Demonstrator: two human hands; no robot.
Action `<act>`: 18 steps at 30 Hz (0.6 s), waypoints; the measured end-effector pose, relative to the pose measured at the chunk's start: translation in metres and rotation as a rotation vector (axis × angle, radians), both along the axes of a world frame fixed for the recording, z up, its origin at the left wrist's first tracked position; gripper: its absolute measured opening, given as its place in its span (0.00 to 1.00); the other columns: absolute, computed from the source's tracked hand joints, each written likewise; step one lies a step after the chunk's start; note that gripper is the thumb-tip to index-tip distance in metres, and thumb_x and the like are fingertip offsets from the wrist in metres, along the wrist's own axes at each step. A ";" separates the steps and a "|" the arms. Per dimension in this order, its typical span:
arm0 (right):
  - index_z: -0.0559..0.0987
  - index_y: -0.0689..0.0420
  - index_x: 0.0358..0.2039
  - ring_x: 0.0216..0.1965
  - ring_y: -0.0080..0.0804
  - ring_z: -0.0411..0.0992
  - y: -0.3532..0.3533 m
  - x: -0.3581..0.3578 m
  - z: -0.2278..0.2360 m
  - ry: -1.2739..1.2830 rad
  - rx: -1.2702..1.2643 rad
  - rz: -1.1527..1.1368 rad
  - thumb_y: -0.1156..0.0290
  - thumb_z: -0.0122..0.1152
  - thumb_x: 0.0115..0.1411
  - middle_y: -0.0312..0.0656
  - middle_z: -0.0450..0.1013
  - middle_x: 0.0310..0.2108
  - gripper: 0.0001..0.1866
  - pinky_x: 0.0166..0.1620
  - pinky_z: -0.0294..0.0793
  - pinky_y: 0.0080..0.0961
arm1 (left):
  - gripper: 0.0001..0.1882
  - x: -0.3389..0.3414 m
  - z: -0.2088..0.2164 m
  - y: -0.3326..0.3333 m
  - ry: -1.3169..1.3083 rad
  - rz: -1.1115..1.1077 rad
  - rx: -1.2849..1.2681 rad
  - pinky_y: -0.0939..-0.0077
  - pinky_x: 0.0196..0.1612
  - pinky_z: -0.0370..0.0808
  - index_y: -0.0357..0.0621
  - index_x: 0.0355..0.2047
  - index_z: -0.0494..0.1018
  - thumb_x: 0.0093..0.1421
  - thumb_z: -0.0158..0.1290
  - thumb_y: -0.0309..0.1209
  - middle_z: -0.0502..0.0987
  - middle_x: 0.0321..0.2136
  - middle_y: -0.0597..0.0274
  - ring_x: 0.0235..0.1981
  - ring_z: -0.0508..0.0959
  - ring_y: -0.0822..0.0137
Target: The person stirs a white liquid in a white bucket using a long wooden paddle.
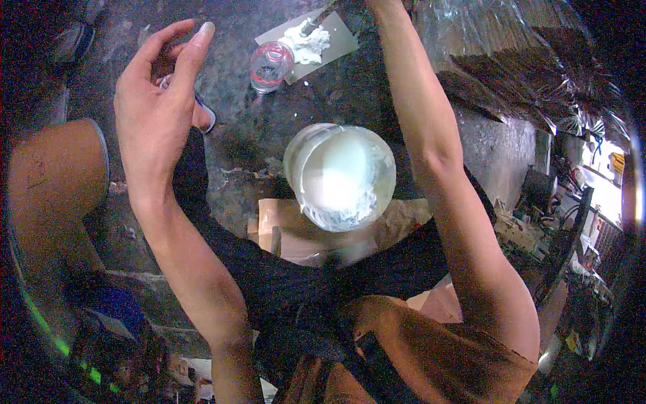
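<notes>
My left hand (158, 87) is raised at the upper left, fingers loosely bent and thumb apart, with nothing seen in it. My right forearm (420, 94) reaches up to the top edge, where the hand itself is cut off. Left of that wrist, a tool (311, 27) with a metal end rests in a heap of white paste (311, 47) on a pale sheet (342, 42). A clear glass jar (271, 67) with red markings stands beside the paste. Between my legs is a round translucent tub (382, 161), its inside coated with a white substance; neither hand touches it.
Brown cardboard (272, 219) lies under the tub on the dark floor. A large brown drum (57, 161) stands at the left. Clear plastic film (531, 60) covers dark material at the upper right. A foot in footwear (204, 118) shows beyond my left hand.
</notes>
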State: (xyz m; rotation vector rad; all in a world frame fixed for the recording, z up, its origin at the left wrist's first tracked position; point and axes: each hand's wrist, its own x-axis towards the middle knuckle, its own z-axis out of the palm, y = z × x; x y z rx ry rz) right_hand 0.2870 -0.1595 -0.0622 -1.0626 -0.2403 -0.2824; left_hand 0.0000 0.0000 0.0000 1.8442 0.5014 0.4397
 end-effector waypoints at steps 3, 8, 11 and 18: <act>0.61 0.47 0.12 0.06 0.23 0.54 -0.002 -0.009 0.005 -0.055 -0.013 -0.004 0.28 0.44 0.54 0.30 0.53 0.07 0.34 0.11 0.53 0.21 | 0.21 -0.001 -0.001 0.000 0.001 -0.002 -0.007 0.83 0.16 0.64 0.36 0.45 0.74 0.58 0.58 0.40 0.74 0.25 0.65 0.13 0.69 0.79; 0.59 0.49 0.13 0.08 0.22 0.53 -0.008 -0.021 0.030 -0.100 -0.093 -0.020 0.27 0.42 0.54 0.31 0.52 0.08 0.35 0.13 0.51 0.20 | 0.21 -0.007 0.004 -0.003 0.049 0.011 0.048 0.84 0.19 0.66 0.35 0.45 0.74 0.57 0.58 0.39 0.74 0.27 0.64 0.16 0.70 0.78; 0.59 0.49 0.14 0.09 0.23 0.52 -0.019 -0.013 0.040 -0.077 -0.113 0.023 0.27 0.41 0.54 0.31 0.52 0.08 0.35 0.14 0.51 0.20 | 0.20 -0.013 0.013 -0.012 0.104 -0.024 0.075 0.84 0.25 0.68 0.36 0.45 0.74 0.58 0.58 0.37 0.75 0.28 0.64 0.21 0.72 0.78; 0.60 0.48 0.12 0.08 0.25 0.53 -0.023 0.056 0.023 -0.026 -0.116 -0.027 0.26 0.40 0.53 0.31 0.54 0.08 0.36 0.13 0.53 0.22 | 0.14 -0.012 0.023 -0.016 0.250 -0.033 0.024 0.76 0.53 0.65 0.35 0.44 0.74 0.61 0.53 0.31 0.77 0.43 0.58 0.45 0.74 0.69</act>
